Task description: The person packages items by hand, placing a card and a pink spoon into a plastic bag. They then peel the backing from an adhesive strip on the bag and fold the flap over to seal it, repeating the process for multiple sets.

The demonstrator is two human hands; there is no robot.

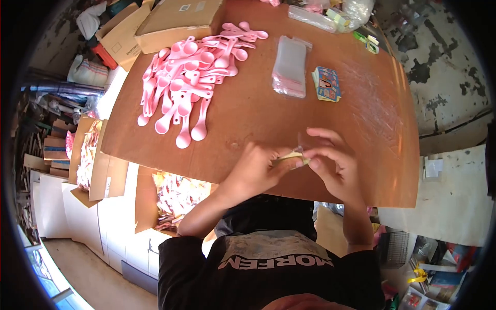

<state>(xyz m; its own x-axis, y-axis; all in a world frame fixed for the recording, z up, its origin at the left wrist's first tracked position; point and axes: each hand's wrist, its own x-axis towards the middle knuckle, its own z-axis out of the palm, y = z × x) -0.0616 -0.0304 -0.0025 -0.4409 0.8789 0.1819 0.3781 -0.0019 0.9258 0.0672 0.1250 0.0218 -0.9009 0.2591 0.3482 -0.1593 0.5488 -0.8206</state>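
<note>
Close to the table's near edge, my left hand [262, 166] is closed on a small clear plastic bag [298, 155] with something yellowish, perhaps a card, in it. My right hand [333, 164] pinches the bag's other end between thumb and forefinger, its other fingers raised and loosely curled. Further up the table lies a stack of clear plastic bags [290, 64] with pinkish ends. Beside it is a small pile of colourful printed cards [327, 84]. Toward the left, many pink measuring spoons [183, 77] lie heaped.
A closed cardboard box [178, 23] stands behind the spoons on the brown table [243, 116]. Open cartons of packed goods [181, 199] sit below the left edge. Clear plastic film [369, 103] lies on the right, with a green tape dispenser [368, 42] at the far right.
</note>
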